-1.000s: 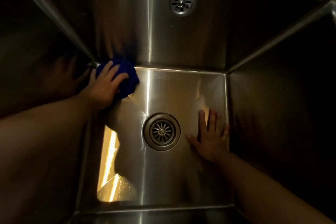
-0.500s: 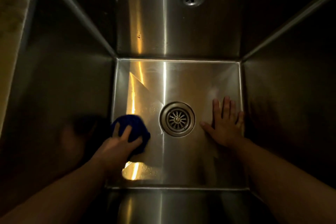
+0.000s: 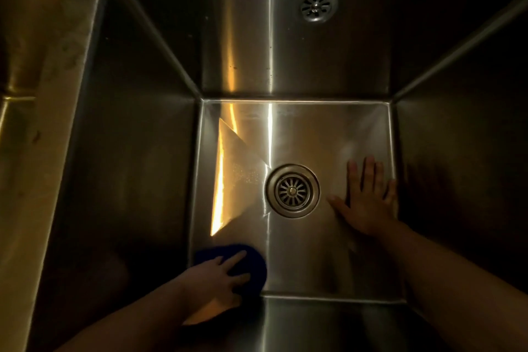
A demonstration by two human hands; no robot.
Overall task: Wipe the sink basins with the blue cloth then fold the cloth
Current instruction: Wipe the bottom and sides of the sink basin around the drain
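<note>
The steel sink basin [image 3: 314,134] fills the view from above. The blue cloth [image 3: 253,261] lies bunched in the near left corner of the basin floor. My left hand [image 3: 217,277] presses down on it with fingers stretched across its top; the thumb is hidden. My right hand [image 3: 368,203] rests flat on the floor with spread fingers, right of the drain [image 3: 293,191] and against the right wall.
An overflow grille [image 3: 317,4] sits high on the back wall. The basin walls are steep and dark on all sides. A pale countertop [image 3: 28,180] runs along the left rim. A bright reflection crosses the floor left of the drain.
My left hand has dragged the cloth from the far left corner along the left side to the near left corner. My right hand has stayed planted beside the drain.
</note>
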